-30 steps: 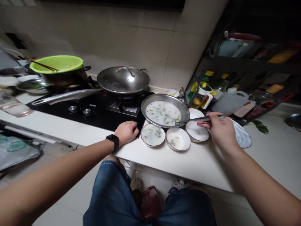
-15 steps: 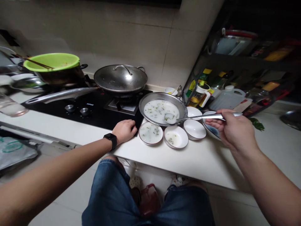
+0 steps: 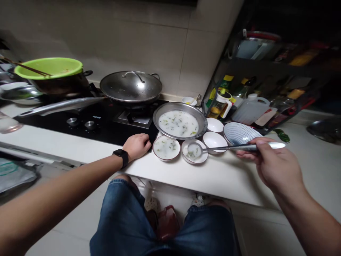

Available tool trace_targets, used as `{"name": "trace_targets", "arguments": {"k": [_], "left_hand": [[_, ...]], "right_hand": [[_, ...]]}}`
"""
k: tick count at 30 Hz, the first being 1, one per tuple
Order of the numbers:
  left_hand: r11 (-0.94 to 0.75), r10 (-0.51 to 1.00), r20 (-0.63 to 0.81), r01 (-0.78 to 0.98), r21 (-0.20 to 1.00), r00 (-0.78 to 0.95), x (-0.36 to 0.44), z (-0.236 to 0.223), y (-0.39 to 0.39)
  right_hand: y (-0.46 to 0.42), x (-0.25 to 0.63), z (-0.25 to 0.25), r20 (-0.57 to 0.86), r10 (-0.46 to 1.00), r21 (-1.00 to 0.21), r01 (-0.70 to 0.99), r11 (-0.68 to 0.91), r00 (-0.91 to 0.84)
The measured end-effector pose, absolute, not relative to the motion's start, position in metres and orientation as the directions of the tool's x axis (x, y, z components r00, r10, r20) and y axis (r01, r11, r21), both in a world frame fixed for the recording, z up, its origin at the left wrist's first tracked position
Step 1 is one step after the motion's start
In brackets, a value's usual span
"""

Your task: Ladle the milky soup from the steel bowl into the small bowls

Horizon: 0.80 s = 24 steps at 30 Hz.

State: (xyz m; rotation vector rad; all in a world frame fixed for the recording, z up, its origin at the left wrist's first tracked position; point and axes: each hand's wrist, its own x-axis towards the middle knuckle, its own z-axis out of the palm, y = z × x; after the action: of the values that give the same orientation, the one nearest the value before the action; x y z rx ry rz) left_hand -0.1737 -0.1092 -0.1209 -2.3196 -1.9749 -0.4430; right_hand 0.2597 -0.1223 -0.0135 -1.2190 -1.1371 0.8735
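Note:
My right hand [image 3: 274, 164] grips the handle of a long metal ladle [image 3: 229, 148]; its bowl hangs over a small white bowl [image 3: 194, 152] with a little white soup and green bits in it. A metal basin [image 3: 180, 122] of the same white soup stands just behind. To the left sits another small bowl [image 3: 166, 148] with soup, and two small white bowls [image 3: 214, 139] lie to the right. My left hand [image 3: 137, 145], fingers curled, rests on the white counter [image 3: 229, 177] by the stove edge; a black watch is on that wrist.
A lidded wok [image 3: 131, 86] sits on the black gas hob [image 3: 106, 122], with a green basin [image 3: 49, 68] on a pot at the left. A blue-striped bowl [image 3: 241, 133] and a rack of bottles [image 3: 239, 101] stand at the right. A glass [image 3: 7, 124] is at far left.
My right hand has lifted the ladle out of the metal basin and swung it toward me, over the middle small bowl. The left hand has stayed put.

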Motion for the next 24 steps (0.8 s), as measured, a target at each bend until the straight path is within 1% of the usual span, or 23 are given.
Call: {"name": "trace_targets", "arguments": {"k": [2,3,4,5,6,7,8,9,11,12,14,16,18,20,22,24], "left_hand": [[-0.176,0.957,0.255,0.975,0.133,0.138,-0.174,-0.121,-0.109],[-0.173,0.958,0.252,0.977,0.129,0.136,-0.174,-0.12,-0.11],[-0.168,0.959,0.249,0.978,0.124,0.133,-0.174,-0.12,-0.11],[-0.162,0.961,0.246,0.98,0.119,0.129,-0.173,-0.12,-0.11],[-0.159,0.961,0.245,0.981,0.115,0.127,-0.173,-0.12,-0.11],[-0.158,0.961,0.246,0.981,0.113,0.127,-0.173,-0.12,-0.11],[-0.161,0.96,0.248,0.98,0.113,0.129,-0.174,-0.121,-0.11],[-0.168,0.959,0.251,0.979,0.114,0.135,-0.174,-0.121,-0.11],[-0.18,0.956,0.255,0.976,0.121,0.145,-0.175,-0.123,-0.109],[-0.183,0.955,0.257,0.975,0.125,0.146,-0.175,-0.123,-0.108],[-0.18,0.956,0.257,0.974,0.138,0.14,-0.175,-0.124,-0.108],[-0.173,0.958,0.257,0.972,0.158,0.128,-0.174,-0.122,-0.109],[-0.179,0.958,0.258,0.966,0.185,0.128,-0.172,-0.12,-0.111],[-0.188,0.959,0.25,0.961,0.202,0.135,-0.17,-0.118,-0.112],[-0.205,0.958,0.245,0.957,0.206,0.152,-0.171,-0.118,-0.111],[-0.2,0.958,0.245,0.959,0.201,0.149,-0.171,-0.119,-0.11]], "right_hand": [[-0.132,0.263,-0.02,0.257,0.949,-0.953,0.211,0.217,0.181],[-0.137,0.265,-0.022,0.333,0.934,-0.906,0.321,0.277,0.133],[-0.142,0.267,-0.023,0.434,0.899,-0.823,0.433,0.368,0.062],[-0.148,0.269,-0.022,0.54,0.841,-0.707,0.521,0.478,-0.039],[-0.153,0.272,-0.02,0.627,0.763,-0.576,0.566,0.59,-0.159],[-0.158,0.274,-0.017,0.683,0.676,-0.453,0.565,0.69,-0.278],[-0.162,0.275,-0.013,0.711,0.594,-0.357,0.535,0.766,-0.376],[-0.165,0.275,-0.009,0.722,0.532,-0.294,0.501,0.814,-0.442],[-0.164,0.272,-0.002,0.738,0.464,-0.224,0.471,0.853,-0.49],[-0.16,0.269,-0.001,0.754,0.453,-0.212,0.477,0.853,-0.476],[-0.146,0.26,-0.001,0.781,0.48,-0.249,0.505,0.826,-0.4],[-0.13,0.248,-0.005,0.774,0.565,-0.355,0.544,0.761,-0.286],[-0.116,0.235,-0.009,0.733,0.662,-0.471,0.586,0.66,-0.156],[-0.106,0.223,-0.012,0.685,0.728,-0.567,0.608,0.555,-0.025],[-0.1,0.213,-0.014,0.615,0.786,-0.667,0.573,0.476,0.063],[-0.095,0.206,-0.016,0.534,0.835,-0.77,0.485,0.415,0.134]]}}
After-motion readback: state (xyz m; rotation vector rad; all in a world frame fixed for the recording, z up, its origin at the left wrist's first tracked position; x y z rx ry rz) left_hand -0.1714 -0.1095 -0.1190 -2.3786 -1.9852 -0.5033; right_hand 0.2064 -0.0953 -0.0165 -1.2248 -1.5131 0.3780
